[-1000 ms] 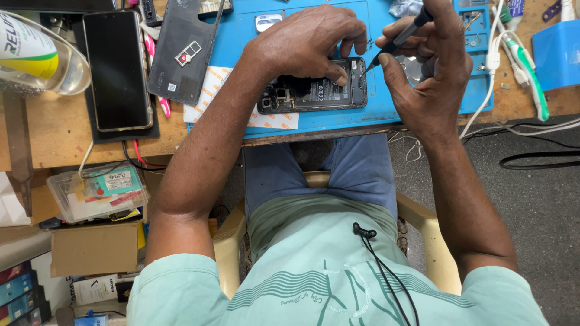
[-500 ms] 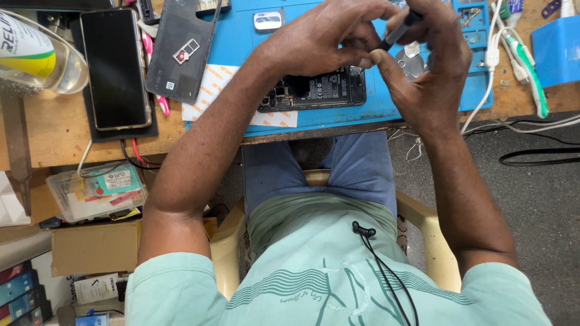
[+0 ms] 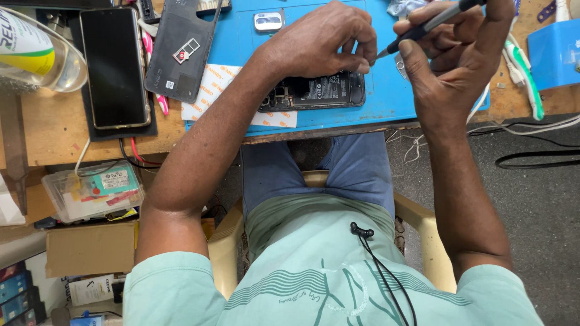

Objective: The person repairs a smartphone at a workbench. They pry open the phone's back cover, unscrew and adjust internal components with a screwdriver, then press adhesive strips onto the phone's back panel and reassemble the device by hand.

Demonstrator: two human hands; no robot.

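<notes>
Head view: the left hand (image 3: 320,45) is now hovering above the opened phone (image 3: 314,92), which is lying on the blue mat (image 3: 241,48) at the bench edge; a second ago this hand was pressing flat on the phone. Its fingertips are pinching together at the tip of the screwdriver (image 3: 423,27), on something too small to make out. The right hand (image 3: 459,57), clamped around the screwdriver, has been lifting away from the phone, the tool slanting down toward the left fingertips. This is likely meaning a tiny screw is coming off the tip, with the phone left unheld for the moment. The back cover (image 3: 181,48) and a second phone (image 3: 115,66) are lying well to the left, untouched
</notes>
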